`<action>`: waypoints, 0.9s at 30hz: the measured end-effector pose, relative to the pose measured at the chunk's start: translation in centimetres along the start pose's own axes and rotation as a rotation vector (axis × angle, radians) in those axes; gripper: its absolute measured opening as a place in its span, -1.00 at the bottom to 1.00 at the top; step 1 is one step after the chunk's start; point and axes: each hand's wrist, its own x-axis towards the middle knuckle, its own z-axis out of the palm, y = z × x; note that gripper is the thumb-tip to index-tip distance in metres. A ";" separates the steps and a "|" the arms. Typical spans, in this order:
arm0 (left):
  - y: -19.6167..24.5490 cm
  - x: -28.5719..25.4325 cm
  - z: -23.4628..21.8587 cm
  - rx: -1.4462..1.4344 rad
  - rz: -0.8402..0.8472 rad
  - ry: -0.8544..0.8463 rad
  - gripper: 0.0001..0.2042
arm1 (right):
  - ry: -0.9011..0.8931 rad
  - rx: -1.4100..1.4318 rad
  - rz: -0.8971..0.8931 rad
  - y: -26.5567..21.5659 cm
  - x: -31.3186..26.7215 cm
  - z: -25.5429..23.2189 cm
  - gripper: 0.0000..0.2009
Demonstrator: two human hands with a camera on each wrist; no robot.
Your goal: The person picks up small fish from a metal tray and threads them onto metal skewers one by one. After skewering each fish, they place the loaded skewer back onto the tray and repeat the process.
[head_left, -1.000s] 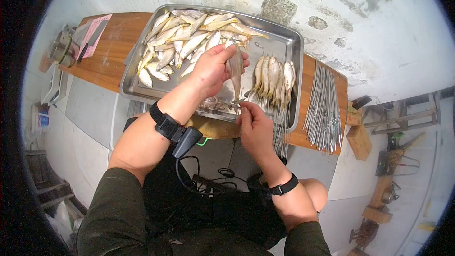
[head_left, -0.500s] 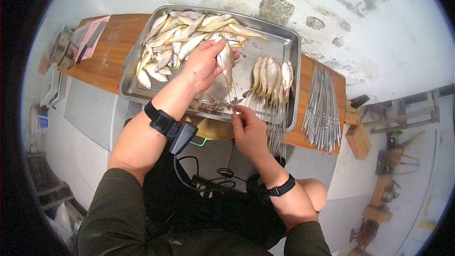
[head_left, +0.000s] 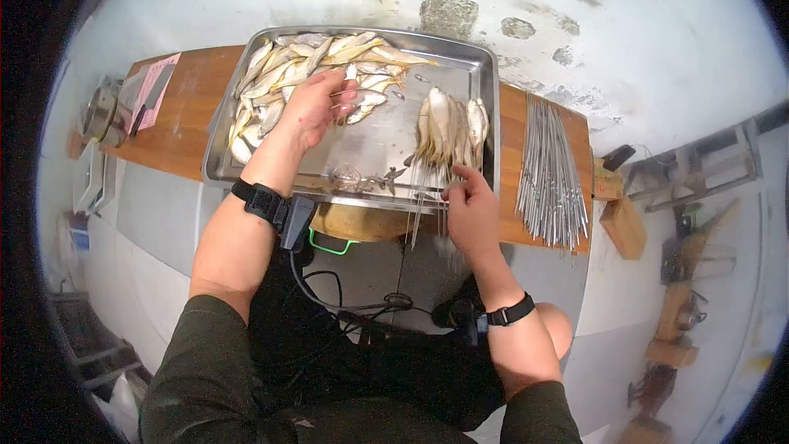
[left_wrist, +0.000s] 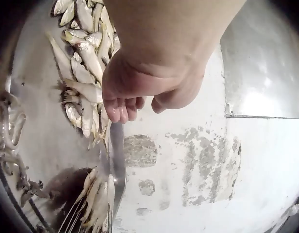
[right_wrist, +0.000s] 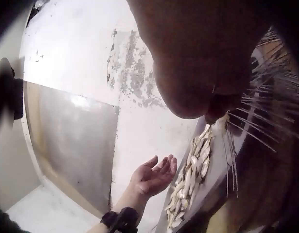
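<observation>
The person's left hand (head_left: 316,107) reaches over the heap of small silvery-yellow raw fish (head_left: 308,66) piled in the far left part of the shallow rectangular stainless steel tray (head_left: 374,148). Its fingers (left_wrist: 121,110) are loosely bent and slightly spread, the tips resting on or just above the top fish; the left wrist view shows them curled downward with nothing clamped between them, and the right wrist view shows the palm (right_wrist: 152,177) open and relaxed. I cannot tell for certain whether the fingertips press a fish or only hover against it.

The right hand (head_left: 470,210) sits at the near rim of the tray, at its right end. Its fingers are drawn together around the near ends of the thin metal skewers (head_left: 427,189) that carry the row of skewered fish (head_left: 448,127); these fish lie side by side in the right part of the tray, heads away from the person. The skewer ends stick out over the tray's rim toward the person's lap.

The tray stands on a brown wooden counter (head_left: 189,115). To the right of the tray, on the same counter, lies a loose bundle of bare metal skewers (head_left: 549,168), well apart from the right hand. At the counter's far left end lie a pink paper sheet (head_left: 156,86) and a dark-handled knife (head_left: 148,99).
</observation>
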 end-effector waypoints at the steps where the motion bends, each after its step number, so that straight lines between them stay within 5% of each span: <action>1: -0.1 0.1 0.0 0.005 0.000 -0.008 -0.84 | 0.009 0.002 0.002 0.6 0.1 0.3 -0.73; 11: -0.9 0.6 -1.0 0.081 -0.041 -0.014 -0.80 | -0.275 0.260 0.231 -0.9 0.3 2.9 -0.69; 14: -0.7 1.0 -1.7 0.191 -0.050 -0.009 -0.81 | -0.307 0.079 0.138 -2.5 -0.5 1.6 -0.67; 16: -0.5 1.6 -1.8 0.282 -0.055 0.006 -0.81 | -0.311 -0.294 0.060 -4.9 -0.6 -0.9 -0.67; 19: -0.3 3.7 -1.6 0.631 0.040 -0.036 -0.80 | -0.038 -0.249 0.054 -2.5 1.9 -3.6 -0.70; 21: -0.5 4.7 -0.6 1.493 0.409 -0.010 -0.79 | 0.097 -0.245 0.084 0.8 3.9 -5.5 -0.73; 27: -2.6 6.4 1.5 1.859 0.422 -0.170 -0.72 | 0.034 -0.406 0.334 12.6 5.2 -7.2 -0.75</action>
